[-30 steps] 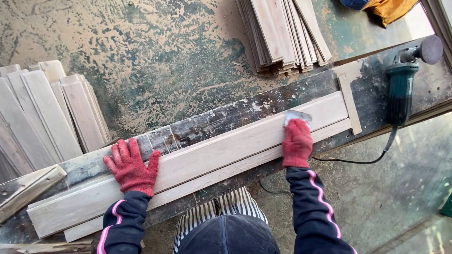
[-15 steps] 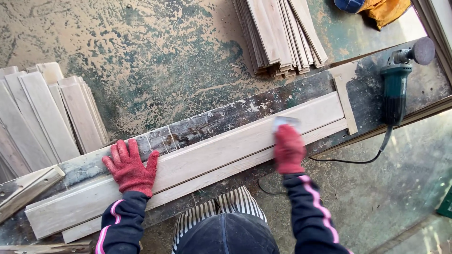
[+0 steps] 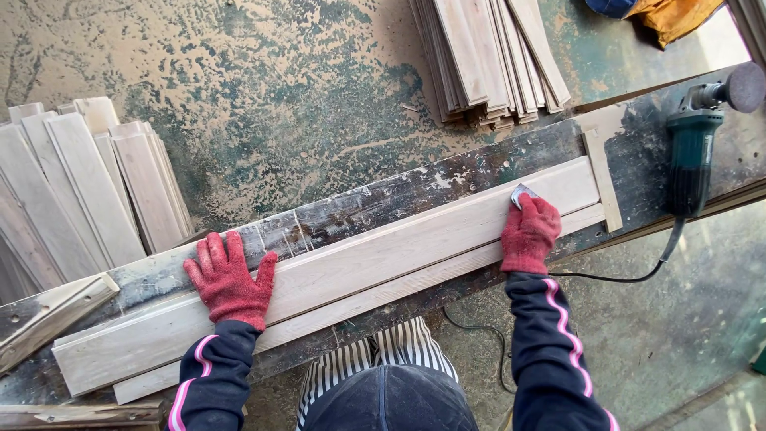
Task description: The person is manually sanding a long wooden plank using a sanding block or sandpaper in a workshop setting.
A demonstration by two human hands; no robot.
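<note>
While the left hand (image 3: 230, 279) lies flat w/ fingers spread, palm down on the long pale board (image 3: 359, 267), pinning it to the table (image 3: 383, 199), the right hand (image 3: 528, 233) is closed around a small grey sheet of sandpaper (image 3: 521, 193), pressing it onto the same board near its far end. Both hands are in red knit gloves, dark sleeves w/ pink stripe.

Vs a sec ago: the right hand has slid along the board, first back toward the middle (blurred mid-stroke), now out again and a bit further toward the right end, close to the short wooden stop strip (image 3: 602, 177) nailed across the table. Left hand has hardly shifted. Reads like back-and-forth rubbing strokes on the top face, w/ this end of the board getting the attention now; the middle and left stretch isn't being touched at this moment.

Board lies diagonally across the dark, stained table, lower-left to upper-right, w/ a second thinner plank (image 3: 375, 297) just beside it on the near edge.

Around: a green angle grinder (image 3: 692, 160) w/ disc rests on the table's right end, apart from the hand, its cable trailing off the edge. Stack of boards (image 3: 491, 56) on the floor beyond, another fan of boards (image 3: 88, 191) at left. Yellow cloth (image 3: 678, 16) top right.
</note>
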